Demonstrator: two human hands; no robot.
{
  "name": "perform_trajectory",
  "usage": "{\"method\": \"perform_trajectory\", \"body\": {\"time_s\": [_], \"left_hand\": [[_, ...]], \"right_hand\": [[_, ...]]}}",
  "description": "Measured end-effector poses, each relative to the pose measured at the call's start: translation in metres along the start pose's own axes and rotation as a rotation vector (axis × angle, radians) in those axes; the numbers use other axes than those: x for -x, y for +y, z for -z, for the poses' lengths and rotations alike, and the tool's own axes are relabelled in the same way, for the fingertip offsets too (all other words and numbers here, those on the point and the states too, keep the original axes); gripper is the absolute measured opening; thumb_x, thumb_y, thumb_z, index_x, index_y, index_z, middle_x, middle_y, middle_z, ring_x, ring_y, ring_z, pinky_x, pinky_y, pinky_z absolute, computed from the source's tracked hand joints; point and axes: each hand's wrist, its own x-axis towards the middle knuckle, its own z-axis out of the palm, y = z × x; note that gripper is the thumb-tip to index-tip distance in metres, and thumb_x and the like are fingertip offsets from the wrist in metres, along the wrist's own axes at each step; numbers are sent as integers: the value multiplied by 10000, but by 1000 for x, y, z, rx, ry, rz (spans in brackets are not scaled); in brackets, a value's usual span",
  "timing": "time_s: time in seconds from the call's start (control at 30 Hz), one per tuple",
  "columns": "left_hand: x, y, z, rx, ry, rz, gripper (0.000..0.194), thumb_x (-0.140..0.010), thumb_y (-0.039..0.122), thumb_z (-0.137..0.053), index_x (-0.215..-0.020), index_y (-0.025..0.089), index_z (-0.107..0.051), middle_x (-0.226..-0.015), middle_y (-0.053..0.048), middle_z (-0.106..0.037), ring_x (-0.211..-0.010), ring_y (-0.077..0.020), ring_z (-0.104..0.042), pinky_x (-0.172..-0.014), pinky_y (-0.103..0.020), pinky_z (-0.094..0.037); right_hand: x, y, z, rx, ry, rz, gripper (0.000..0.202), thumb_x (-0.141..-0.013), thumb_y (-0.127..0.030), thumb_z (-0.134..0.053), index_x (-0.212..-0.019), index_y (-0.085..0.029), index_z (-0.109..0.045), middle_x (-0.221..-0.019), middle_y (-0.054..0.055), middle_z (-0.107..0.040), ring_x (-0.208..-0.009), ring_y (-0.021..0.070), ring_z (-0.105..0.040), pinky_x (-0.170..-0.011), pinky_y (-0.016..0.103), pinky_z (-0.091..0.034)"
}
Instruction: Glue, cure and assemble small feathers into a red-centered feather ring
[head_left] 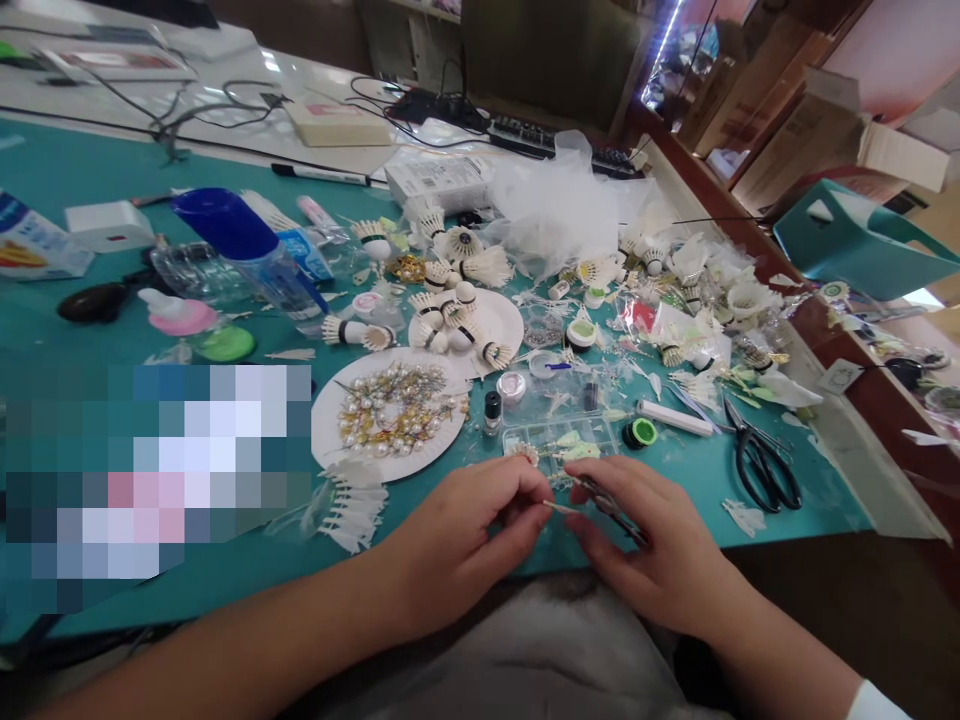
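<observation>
At the table's front edge, my left hand (pixel 476 530) pinches a thin pale strip (pixel 559 508) between thumb and fingertips. Its free end points toward my right hand (pixel 652 545), which is closed around a small dark metal hand tool (pixel 611 505) resembling pliers. The tool's jaws are partly hidden by my fingers. Just behind both hands lies a clear compartment box (pixel 600 432) with pale green pieces in it. To the left, a white plate (pixel 326 420) bears pearl and gold beaded sprigs. Cut white feathers (pixel 356 510) lie near my left forearm.
Several shuttlecocks (pixel 454 320) rest on and around a second white plate (pixel 510 325). Black-handled scissors (pixel 761 465) lie at right, past a green-filled pot (pixel 639 433). A blue-topped bottle (pixel 259 255) stands at left. White mesh (pixel 555 205) and feather scraps cover the back.
</observation>
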Motion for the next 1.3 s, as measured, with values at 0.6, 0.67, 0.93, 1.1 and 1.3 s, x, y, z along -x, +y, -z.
{"method": "perform_trajectory", "body": {"time_s": [0.6,0.67,0.93,1.1,1.3], "left_hand": [[-1,1,2,27,69,67,207,-986,300,-457,-855,214,-591,-736,18,-636,-670,-136,-583,-617,-233,-462],[-1,1,2,32,70,104,217,-986,314,-456,-852,214,-595,-726,18,-636,-677,-139,-591,-606,-231,-458],[-1,3,3,52,82,170,232,-979,349,-471,-835,217,-596,-680,24,-617,-648,-142,-592,-576,-233,-456],[-1,2,2,35,71,159,223,-978,344,-475,-839,217,-595,-696,14,-631,-676,-149,-601,-578,-229,-455],[0,0,2,40,84,134,220,-984,325,-477,-838,217,-602,-692,25,-626,-659,-143,-600,-583,-229,-454]], "right_hand": [[-5,19,10,584,-121,158,282,-967,-108,-447,-1238,-125,-524,-961,125,-649,-835,249,-578,-687,366,-504],[-5,20,10,588,-118,162,273,-971,-105,-449,-1235,-114,-523,-954,126,-644,-837,252,-572,-686,365,-499],[-5,20,10,567,-81,176,267,-978,-91,-412,-1222,-117,-516,-931,119,-637,-819,243,-550,-675,364,-487],[-6,19,8,577,-95,167,250,-997,-113,-411,-1224,-130,-516,-941,118,-643,-824,242,-562,-673,360,-477],[-5,20,6,580,-110,161,239,-992,-110,-409,-1202,-128,-521,-913,105,-632,-780,236,-549,-660,358,-474]]}}
